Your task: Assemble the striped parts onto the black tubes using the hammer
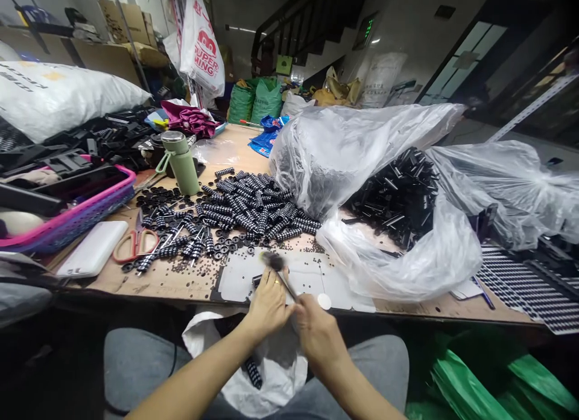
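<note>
My right hand (pixel 316 329) is wrapped round the handle of a hammer (pixel 288 285). The hammer's dark head is smeared by motion and is just beyond my left fingers. My left hand (pixel 270 302) is at the front edge of a pale board (pixel 235 269), its fingers closed over a dark cylindrical part (pixel 257 280) that is mostly hidden. Tiny dark rings lie scattered over the board. Behind it is a heap of black-and-white ribbed rollers (pixel 257 206), some with metal shafts. A white sack (pixel 280 390) lies open on my lap with a ribbed roller in it.
At left are orange-handled scissors (pixel 136 244), a white power-bank-like block (pixel 93 249), a green flask (pixel 181 163) and a pink-rimmed basket (pixel 124 181). Flat black discs (pixel 158 198) lie near the flask. At right, a clear plastic bag (pixel 362 130) spills black parts (pixel 400 197).
</note>
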Action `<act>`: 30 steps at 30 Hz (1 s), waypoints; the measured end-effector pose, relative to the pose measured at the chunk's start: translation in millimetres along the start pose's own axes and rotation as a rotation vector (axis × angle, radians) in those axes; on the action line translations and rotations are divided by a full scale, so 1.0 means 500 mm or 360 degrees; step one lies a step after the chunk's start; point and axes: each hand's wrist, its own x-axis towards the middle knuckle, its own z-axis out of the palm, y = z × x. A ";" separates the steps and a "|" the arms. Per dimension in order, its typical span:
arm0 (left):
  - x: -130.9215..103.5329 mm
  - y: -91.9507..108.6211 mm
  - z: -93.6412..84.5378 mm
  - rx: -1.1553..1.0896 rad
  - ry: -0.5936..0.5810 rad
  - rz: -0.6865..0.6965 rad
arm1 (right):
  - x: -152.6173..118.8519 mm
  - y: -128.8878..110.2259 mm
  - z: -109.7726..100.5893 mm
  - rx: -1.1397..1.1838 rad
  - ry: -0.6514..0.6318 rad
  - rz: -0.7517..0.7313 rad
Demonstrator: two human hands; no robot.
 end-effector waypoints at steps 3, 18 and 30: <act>0.008 -0.006 0.013 0.0023 0.0019 0.0056 | 0.005 -0.013 0.022 -0.0178 -0.0264 0.0007; 0.035 -0.142 -0.076 -0.0289 0.0078 -0.0670 | 0.102 0.228 -0.012 -0.0920 0.0238 0.0388; 0.068 -0.289 -0.039 -0.0637 0.0201 -0.0479 | 0.136 0.180 0.015 -0.0081 0.0567 -0.0136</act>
